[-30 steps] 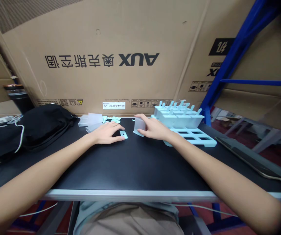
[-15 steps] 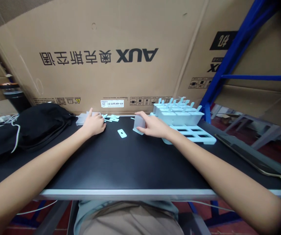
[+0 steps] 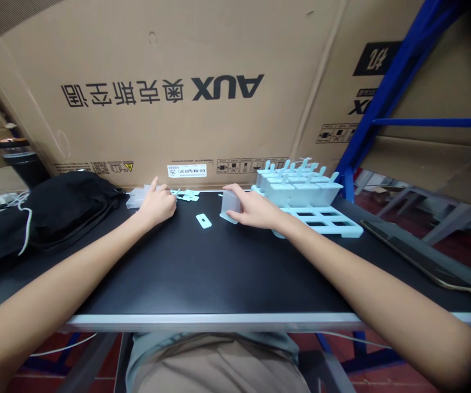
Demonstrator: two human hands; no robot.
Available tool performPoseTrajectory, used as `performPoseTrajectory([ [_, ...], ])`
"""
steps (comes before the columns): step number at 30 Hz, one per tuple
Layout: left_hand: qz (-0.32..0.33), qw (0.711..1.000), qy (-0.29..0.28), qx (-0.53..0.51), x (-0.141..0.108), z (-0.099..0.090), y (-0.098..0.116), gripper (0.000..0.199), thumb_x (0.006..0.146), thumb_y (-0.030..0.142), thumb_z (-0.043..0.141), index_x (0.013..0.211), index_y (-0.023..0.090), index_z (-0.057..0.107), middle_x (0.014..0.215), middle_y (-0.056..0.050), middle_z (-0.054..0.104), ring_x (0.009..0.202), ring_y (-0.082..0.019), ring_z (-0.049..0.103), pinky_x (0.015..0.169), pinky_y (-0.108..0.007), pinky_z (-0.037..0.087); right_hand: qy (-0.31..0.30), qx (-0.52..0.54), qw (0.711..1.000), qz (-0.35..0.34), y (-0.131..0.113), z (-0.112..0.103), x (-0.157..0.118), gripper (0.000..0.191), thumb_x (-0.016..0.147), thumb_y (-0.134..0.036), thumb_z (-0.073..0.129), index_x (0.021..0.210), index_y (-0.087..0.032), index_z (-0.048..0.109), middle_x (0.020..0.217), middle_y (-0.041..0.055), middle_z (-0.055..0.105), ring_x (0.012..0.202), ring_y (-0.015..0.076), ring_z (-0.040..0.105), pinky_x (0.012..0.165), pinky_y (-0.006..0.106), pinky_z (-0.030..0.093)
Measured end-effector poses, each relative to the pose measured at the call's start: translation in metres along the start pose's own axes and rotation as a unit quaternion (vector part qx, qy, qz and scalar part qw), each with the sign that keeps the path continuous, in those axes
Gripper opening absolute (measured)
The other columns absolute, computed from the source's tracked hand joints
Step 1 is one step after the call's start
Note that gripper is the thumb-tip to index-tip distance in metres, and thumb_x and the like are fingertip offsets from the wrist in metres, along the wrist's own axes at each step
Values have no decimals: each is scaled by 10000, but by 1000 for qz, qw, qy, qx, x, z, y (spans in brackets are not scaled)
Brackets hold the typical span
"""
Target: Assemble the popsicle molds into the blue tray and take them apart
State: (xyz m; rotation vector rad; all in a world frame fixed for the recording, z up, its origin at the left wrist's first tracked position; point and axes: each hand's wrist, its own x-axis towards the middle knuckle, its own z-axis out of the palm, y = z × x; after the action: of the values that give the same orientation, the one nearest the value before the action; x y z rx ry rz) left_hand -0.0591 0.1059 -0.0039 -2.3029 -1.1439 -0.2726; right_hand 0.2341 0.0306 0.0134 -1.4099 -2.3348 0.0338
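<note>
"Black bag on the left! What's next?"

"Clear boxes, on the far side. The left hand is at them, but I can't tell if it grips one."

"Then?"

"A flat blue piece with a hole lies on the table."

"And after that?"

"One clear cup, pinched by the right hand. A blue rack sits on the right."

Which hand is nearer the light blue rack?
Right. The right hand is just left of the rack, holding a translucent mold; the left hand is farther left, over by the clear molds.
</note>
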Motion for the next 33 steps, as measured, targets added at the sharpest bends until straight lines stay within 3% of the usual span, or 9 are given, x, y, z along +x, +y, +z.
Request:
performPoseTrajectory([
  [5,-12,993,30,-117,3,-7,4,288,840,169,445,833,212,729,936,-110,724,1099,-306,557,1073,-531,275,3,17,1000,-10,-1,0,0,566,810,-368,560,1329,-227,386,766,34,618,663,206,558,589,281,361],
  [8,-71,953,74,-286,5,-12,15,173,833,214,553,909,229,708,913,-76,724,985,-278,614,915,-478,433,40,53,998,-21,-2,-1,2,420,766,-352,599,1146,-232,463,772,7,595,655,178,525,603,275,352],
  [11,-102,833,82,-537,5,-20,32,277,798,305,685,1056,208,652,880,-55,723,829,-214,668,786,-388,511,90,117,989,-18,-2,0,5,277,718,-360,638,854,-224,439,774,-11,553,679,153,490,630,272,357],
  [14,-106,703,67,-700,3,-28,52,318,742,342,765,973,168,632,856,-57,712,784,-189,681,753,-354,540,95,223,970,-17,-4,4,6,351,702,-379,669,786,-223,366,808,-11,541,729,149,495,664,279,389],
  [19,-124,580,78,-801,0,-35,73,264,746,345,774,838,147,626,875,-35,676,797,-162,682,787,-334,550,46,405,913,13,-10,17,6,429,710,-444,708,877,-239,369,864,-9,570,814,180,574,732,337,466],
  [21,-126,568,79,-809,-1,-34,75,253,744,344,780,850,148,658,856,-29,674,805,-149,666,762,-298,539,4,452,892,16,-11,21,6,416,717,-457,713,887,-235,407,896,-1,578,842,182,584,758,345,474],
  [24,-140,576,71,-803,-1,-30,74,240,716,327,803,837,149,697,825,-28,680,765,-127,622,679,-250,505,-24,450,892,5,-11,25,6,361,735,-456,714,878,-209,493,886,-1,565,838,161,556,789,326,448],
  [29,-197,545,117,-806,1,-24,66,229,723,345,791,798,156,686,756,0,638,695,-97,567,659,-237,477,-21,468,883,-2,-7,24,6,330,752,-395,726,926,-207,518,899,-7,579,854,148,546,800,304,426],
  [33,-211,553,131,-795,1,-23,62,288,689,373,809,825,144,700,739,-6,636,674,-100,558,642,-231,457,-19,517,856,1,-2,25,7,353,741,-353,750,919,-214,478,902,-6,588,838,147,558,730,280,435],
])
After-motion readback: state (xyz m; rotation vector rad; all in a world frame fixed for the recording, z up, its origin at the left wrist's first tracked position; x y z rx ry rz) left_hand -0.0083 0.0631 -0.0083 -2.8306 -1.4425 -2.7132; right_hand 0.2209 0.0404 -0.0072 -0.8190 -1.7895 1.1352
